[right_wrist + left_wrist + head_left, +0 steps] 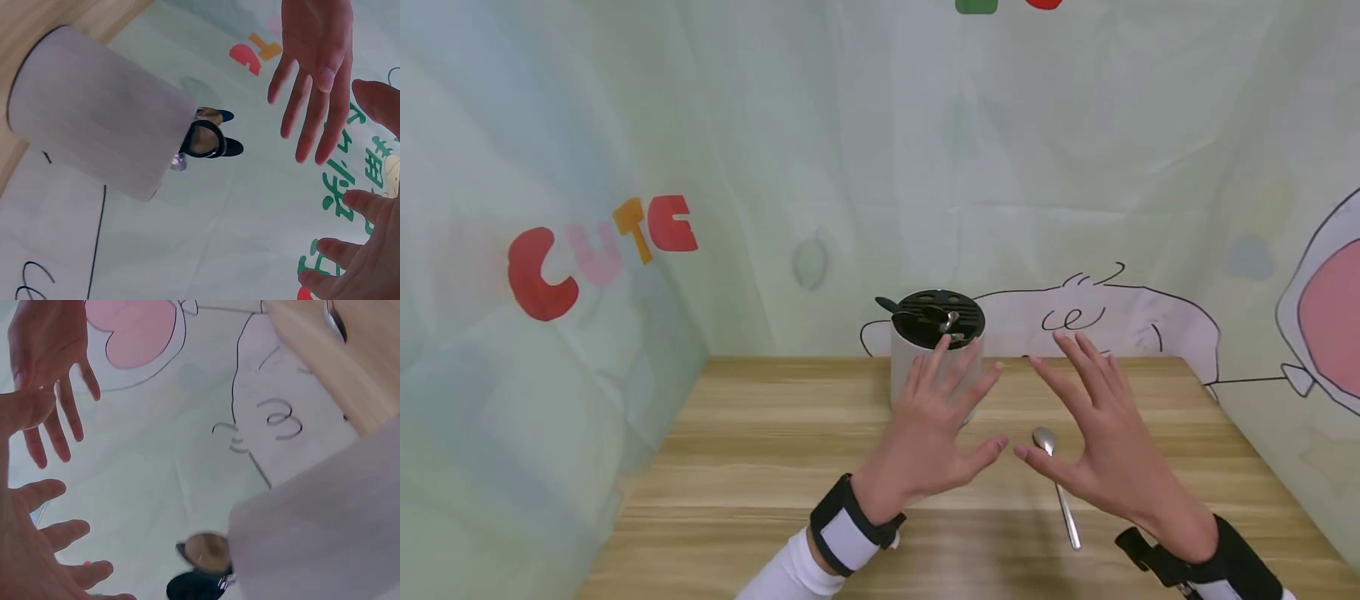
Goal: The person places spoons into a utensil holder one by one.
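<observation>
Both hands hover over the table with fingers spread, holding nothing. My left hand (925,433) is in front of a white cylindrical holder (901,367) and partly hides it. Utensils stick out of the holder's black slotted top (940,302), among them a dark-handled one (887,304); the right wrist view shows a round black-rimmed piece (205,139) and a shiny metal end (179,162). To the right, my right hand (1112,442) is raised near a metal spoon (1067,517) lying on the table. Its thumb covers part of the spoon just below the bowl.
The wooden table (760,475) ends at the back against a pale cloth backdrop (850,167) with printed letters and drawings. The cloth also rises along the left and right sides. The holder stands near the table's back edge. Each wrist wears a black strap (850,525).
</observation>
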A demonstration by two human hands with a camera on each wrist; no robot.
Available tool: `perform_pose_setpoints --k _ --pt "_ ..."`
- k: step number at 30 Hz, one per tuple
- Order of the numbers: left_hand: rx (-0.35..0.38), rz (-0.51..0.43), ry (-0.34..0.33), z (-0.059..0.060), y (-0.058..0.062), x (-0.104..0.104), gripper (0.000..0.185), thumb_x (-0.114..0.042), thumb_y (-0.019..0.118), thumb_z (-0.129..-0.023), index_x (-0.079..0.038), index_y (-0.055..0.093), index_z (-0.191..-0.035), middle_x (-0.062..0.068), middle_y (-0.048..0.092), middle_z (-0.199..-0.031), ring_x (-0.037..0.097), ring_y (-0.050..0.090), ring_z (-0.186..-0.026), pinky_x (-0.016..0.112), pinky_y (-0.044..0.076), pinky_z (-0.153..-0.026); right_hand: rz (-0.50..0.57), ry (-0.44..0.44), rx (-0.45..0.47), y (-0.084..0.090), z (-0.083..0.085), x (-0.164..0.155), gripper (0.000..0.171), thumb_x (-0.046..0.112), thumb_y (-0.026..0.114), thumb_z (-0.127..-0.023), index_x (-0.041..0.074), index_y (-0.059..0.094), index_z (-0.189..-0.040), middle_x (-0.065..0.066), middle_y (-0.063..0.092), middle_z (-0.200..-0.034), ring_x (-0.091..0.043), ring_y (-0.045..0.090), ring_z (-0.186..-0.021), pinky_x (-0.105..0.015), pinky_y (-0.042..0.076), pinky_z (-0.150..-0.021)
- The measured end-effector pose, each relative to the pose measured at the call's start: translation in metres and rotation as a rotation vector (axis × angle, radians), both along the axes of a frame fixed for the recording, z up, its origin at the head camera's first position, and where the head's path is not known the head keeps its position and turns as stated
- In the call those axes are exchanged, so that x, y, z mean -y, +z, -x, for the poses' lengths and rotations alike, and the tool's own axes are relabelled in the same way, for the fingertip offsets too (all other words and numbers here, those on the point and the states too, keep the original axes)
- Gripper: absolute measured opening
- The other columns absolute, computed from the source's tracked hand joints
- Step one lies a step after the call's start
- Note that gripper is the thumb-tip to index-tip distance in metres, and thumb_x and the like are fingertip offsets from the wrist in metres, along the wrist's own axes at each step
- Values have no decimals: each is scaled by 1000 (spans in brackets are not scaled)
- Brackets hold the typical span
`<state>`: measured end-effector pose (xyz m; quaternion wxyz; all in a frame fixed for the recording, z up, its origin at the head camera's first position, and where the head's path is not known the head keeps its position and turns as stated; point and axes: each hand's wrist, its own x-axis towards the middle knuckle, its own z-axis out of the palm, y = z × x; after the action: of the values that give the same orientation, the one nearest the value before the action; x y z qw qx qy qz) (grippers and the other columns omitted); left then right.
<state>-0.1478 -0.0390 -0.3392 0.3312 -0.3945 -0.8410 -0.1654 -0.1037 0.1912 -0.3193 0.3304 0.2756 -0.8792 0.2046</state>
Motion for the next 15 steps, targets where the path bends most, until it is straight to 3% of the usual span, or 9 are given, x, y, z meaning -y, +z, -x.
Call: perform_pose_setpoints --k 5,10,15 --pt "46 109 7 -3 -16 -27 73 -60 58 -89 -28 36 -151 4 22 -164 36 16 -152 62 26 -116 -8 -41 13 -18 -14 -13 84 70 58 -85 16 44 -147 -12 26 -162 -33 14 -153 -65 6 -119" --pt "116 204 -11 2 -32 -56 73 -62 52 -92 -31 29 -154 2 23 -164 30 18 -153 56 25 -118 -19 -98 52 -39 -24 -27 88 65 68 -79 16 44 -148 -14 29 -160 -32 18 -152 -65 9 -118" --pt "110 291 -49 14 -54 -84 66 -53 51 -96 -28 31 -154 1 27 -162 21 26 -150 48 30 -119 -4 -192 102 -66 -26 -38 97 50 84 -68 13 43 -148 -18 37 -153 -41 35 -137 -67 26 -106"
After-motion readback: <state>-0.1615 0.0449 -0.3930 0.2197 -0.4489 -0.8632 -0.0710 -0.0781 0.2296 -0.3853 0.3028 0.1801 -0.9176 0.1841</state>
